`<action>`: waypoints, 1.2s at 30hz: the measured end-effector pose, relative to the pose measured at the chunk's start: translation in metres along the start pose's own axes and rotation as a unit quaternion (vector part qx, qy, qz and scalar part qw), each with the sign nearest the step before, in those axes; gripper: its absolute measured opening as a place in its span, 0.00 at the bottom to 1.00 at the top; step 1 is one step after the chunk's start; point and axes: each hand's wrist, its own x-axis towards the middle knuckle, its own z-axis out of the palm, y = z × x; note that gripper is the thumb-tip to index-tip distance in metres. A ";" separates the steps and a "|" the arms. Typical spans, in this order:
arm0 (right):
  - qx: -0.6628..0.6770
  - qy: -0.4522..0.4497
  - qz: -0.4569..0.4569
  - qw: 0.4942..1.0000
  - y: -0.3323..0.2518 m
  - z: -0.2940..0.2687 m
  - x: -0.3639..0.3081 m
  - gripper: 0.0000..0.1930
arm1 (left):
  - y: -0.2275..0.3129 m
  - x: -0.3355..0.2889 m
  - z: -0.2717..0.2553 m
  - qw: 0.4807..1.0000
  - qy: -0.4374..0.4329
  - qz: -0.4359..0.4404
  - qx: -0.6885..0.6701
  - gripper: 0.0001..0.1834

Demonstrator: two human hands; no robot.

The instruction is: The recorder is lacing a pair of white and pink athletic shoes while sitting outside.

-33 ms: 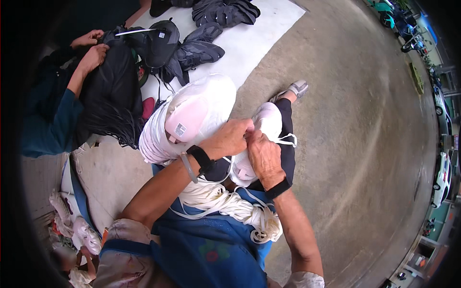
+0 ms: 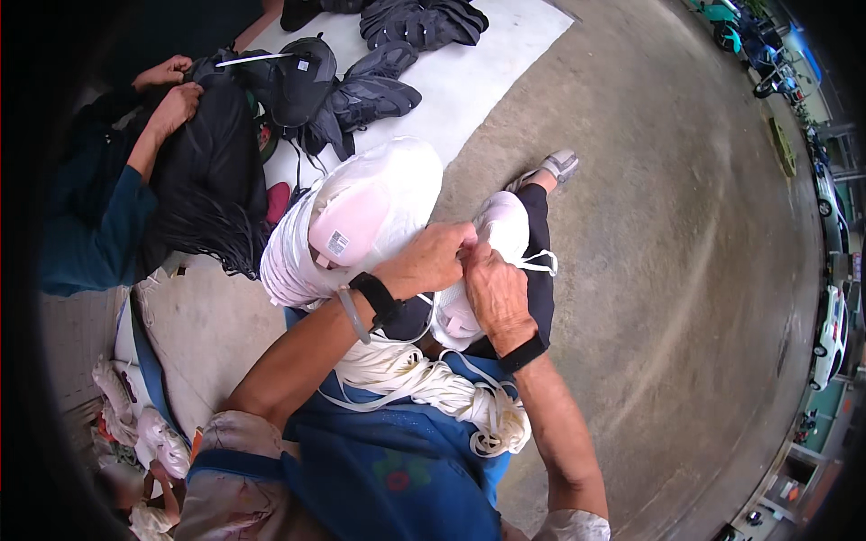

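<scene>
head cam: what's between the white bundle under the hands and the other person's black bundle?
A bare strip of pale ground sheet separates the white bundle from the black bundle; head view only.

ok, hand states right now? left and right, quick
Left hand: closed, pinching the white fabric bundle at its top.
Right hand: closed, gripping the same white fabric bundle just below the left.

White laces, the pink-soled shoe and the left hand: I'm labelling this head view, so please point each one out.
White laces (image 2: 424, 383), head view: middle of the bundle on the blue apron.
Pink-soled shoe (image 2: 347, 221), head view: the pink sole.
Left hand (image 2: 428, 261), head view: back of the hand.
</scene>
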 end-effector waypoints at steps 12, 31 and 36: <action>0.432 -0.100 0.037 0.896 0.018 -0.050 -0.021 0.09 | 0.000 0.004 -0.001 0.999 0.002 -0.026 -0.036 0.13; 0.673 -0.231 0.005 0.702 -0.034 -0.115 -0.125 0.06 | 0.055 -0.046 0.010 0.941 -0.187 -0.154 -0.238 0.23; 0.818 -0.119 0.380 0.414 0.012 -0.074 -0.122 0.23 | 0.086 -0.088 0.011 0.952 -0.092 0.266 -0.120 0.07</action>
